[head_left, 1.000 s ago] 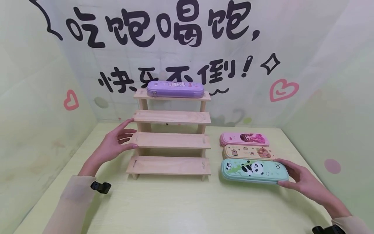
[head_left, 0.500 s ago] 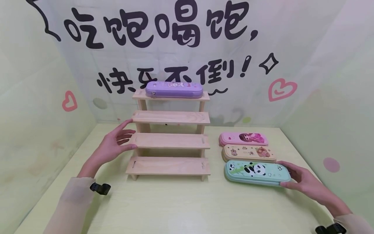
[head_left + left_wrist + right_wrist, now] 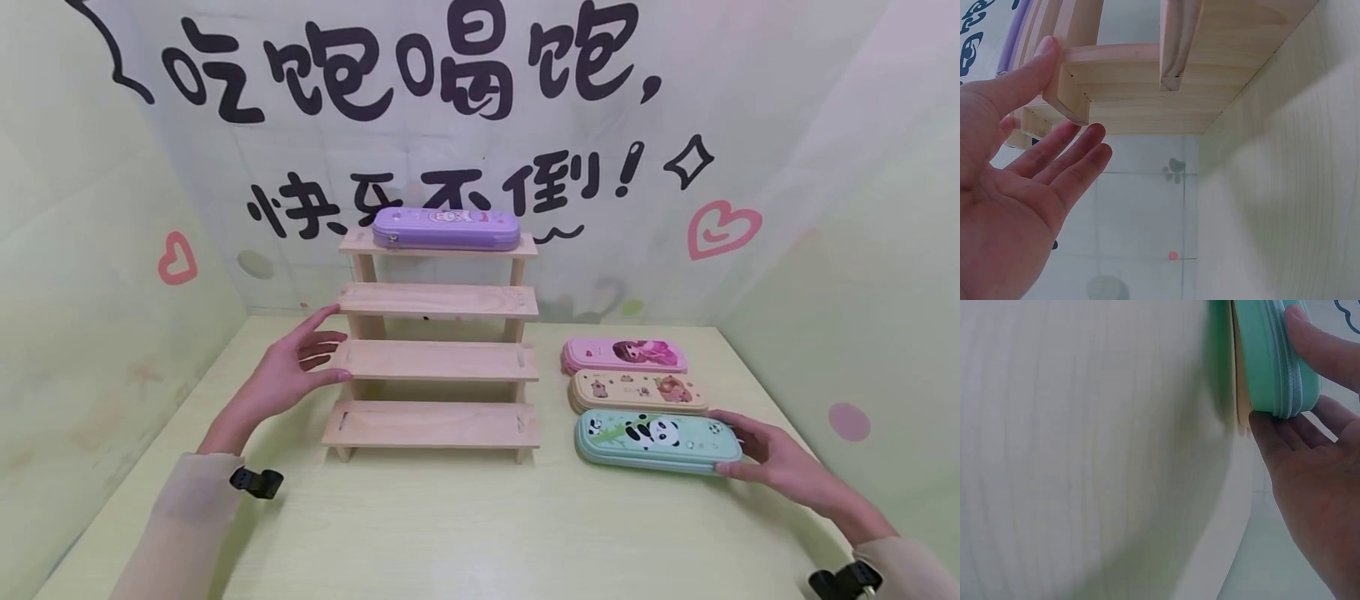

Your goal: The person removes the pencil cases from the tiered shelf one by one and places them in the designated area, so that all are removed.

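In the head view my left hand (image 3: 285,367) rests its index finger and thumb against the left ends of two middle boards of a wooden stepped display rack (image 3: 438,425). The left wrist view shows its thumb at a board's edge, with the other fingers extended close to the rack's side. My right hand (image 3: 787,462) grips the right end of a mint green panda pencil case (image 3: 645,446). Seen from the right wrist, the thumb (image 3: 1319,344) lies on one face of the case, the fingers on the other side of its zipped end.
Behind the mint case lie a beige pencil case (image 3: 637,390) and a pink pencil case (image 3: 622,356). A purple pencil case (image 3: 446,229) sits on the rack's top board. A printed backdrop (image 3: 600,275) stands behind the table (image 3: 465,525).
The mint case has shifted slightly right and closer to the tabletop since a second ago, with my right hand still holding it. My left hand stays at the rack.
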A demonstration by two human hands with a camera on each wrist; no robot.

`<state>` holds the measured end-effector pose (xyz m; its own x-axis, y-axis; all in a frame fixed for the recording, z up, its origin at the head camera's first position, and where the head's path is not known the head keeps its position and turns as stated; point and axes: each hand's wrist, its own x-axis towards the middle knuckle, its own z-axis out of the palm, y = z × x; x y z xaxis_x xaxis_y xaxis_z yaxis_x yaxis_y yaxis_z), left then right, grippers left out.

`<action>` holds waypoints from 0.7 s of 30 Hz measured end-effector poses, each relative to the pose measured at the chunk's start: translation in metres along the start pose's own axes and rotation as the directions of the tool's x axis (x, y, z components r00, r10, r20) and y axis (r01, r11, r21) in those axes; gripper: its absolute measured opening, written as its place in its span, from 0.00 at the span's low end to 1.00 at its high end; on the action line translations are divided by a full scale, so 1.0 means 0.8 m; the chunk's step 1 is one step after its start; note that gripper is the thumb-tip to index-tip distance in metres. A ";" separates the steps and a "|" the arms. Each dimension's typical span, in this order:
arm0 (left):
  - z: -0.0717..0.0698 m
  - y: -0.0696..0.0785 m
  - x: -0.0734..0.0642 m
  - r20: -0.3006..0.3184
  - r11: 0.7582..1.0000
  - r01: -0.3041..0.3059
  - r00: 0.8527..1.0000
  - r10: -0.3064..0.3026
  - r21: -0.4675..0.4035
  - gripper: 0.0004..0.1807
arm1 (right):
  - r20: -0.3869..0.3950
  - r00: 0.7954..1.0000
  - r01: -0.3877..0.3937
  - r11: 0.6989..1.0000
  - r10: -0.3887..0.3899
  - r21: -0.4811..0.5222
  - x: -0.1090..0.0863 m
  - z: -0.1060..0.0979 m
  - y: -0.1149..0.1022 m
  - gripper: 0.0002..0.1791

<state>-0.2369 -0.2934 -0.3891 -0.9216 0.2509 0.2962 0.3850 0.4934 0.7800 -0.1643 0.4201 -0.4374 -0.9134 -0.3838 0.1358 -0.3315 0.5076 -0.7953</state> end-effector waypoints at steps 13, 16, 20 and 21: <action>0.000 0.000 -0.002 0.004 1.000 0.004 1.000 -0.004 0.005 0.56 | 0.010 0.999 0.051 0.989 -0.050 -0.136 0.007 -0.008 0.010 0.41; 0.000 0.000 -0.003 0.003 1.000 0.005 1.000 -0.005 0.007 0.56 | 0.019 0.998 0.058 0.988 -0.056 -0.141 0.009 -0.009 0.012 0.42; 0.000 0.001 -0.002 0.000 1.000 0.005 1.000 -0.005 0.009 0.56 | 0.015 0.998 0.064 0.984 -0.062 -0.164 0.011 -0.010 0.013 0.41; 0.000 0.001 -0.002 -0.002 1.000 0.004 1.000 -0.004 0.007 0.56 | 0.016 0.998 0.061 0.984 -0.059 -0.167 0.011 -0.011 0.013 0.41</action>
<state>-0.2351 -0.2933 -0.3887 -0.9234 0.2467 0.2941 0.3813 0.5005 0.7773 -0.1779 0.4287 -0.4398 -0.8882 -0.4256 0.1733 -0.4216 0.6047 -0.6757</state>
